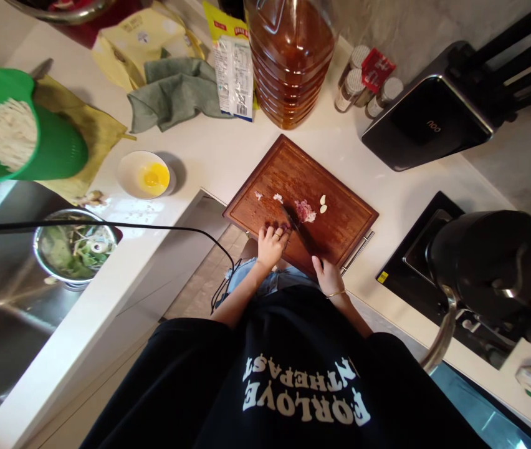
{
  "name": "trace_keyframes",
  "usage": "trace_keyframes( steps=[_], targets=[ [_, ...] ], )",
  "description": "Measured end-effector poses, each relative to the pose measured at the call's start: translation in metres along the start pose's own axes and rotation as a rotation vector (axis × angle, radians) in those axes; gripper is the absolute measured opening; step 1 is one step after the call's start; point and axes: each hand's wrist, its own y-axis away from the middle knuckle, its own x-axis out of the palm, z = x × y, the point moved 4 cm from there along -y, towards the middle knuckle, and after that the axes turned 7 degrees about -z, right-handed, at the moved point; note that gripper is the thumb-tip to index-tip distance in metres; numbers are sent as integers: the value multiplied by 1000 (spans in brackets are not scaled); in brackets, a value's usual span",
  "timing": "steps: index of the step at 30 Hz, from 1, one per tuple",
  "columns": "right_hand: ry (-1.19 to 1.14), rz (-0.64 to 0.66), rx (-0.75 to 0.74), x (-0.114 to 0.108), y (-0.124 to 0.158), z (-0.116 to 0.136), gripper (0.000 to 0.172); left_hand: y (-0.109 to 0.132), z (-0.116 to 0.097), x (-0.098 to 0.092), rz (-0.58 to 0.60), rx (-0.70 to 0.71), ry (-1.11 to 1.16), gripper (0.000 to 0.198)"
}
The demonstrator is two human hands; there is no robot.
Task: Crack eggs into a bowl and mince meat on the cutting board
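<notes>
My right hand [330, 278] is closed round the handle of a dark knife [300, 229], whose blade points up and left over a wooden cutting board [344, 218]. My left hand [272, 246] rests at the board's near edge with bent fingers, beside the blade. Under its fingertips is a small dark reddish piece, partly hidden. Chopped pink and white bits [305, 211] lie just right of the blade. Two pale cloves [323, 204] sit farther right. Small white bits [277, 197] are scattered near the knife tip.
Left stand a bowl with egg [144, 175], a green container [55, 143] and a sink holding a colander of greens [76, 246]. Behind the board are an oil bottle [288, 62], a cloth [176, 93] and spice jars [350, 89]. Right are a knife block [429, 118] and a pot [485, 262].
</notes>
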Motion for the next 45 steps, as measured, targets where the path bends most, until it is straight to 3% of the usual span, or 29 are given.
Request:
trace_keyframes(
  steps=[6,17,29,33,41,45],
  targets=[
    [-127,-68,-16,2,-2,-3,56,5,3,2,-9,9,-19,32],
    [139,47,-6,-4,5,15,51,3,2,-1,-54,16,-28,25],
    [182,81,44,-3,12,15,50,-4,-5,-3,-30,28,-35,28],
    [117,9,12,3,0,20,50,-4,-4,-4,-12,10,-32,27],
    [-124,-40,14,3,10,-15,61,1,-2,-4,5,-10,-15,31],
    [-169,-74,7,-1,11,-10,56,5,2,0,1,-19,-5,34]
  ],
)
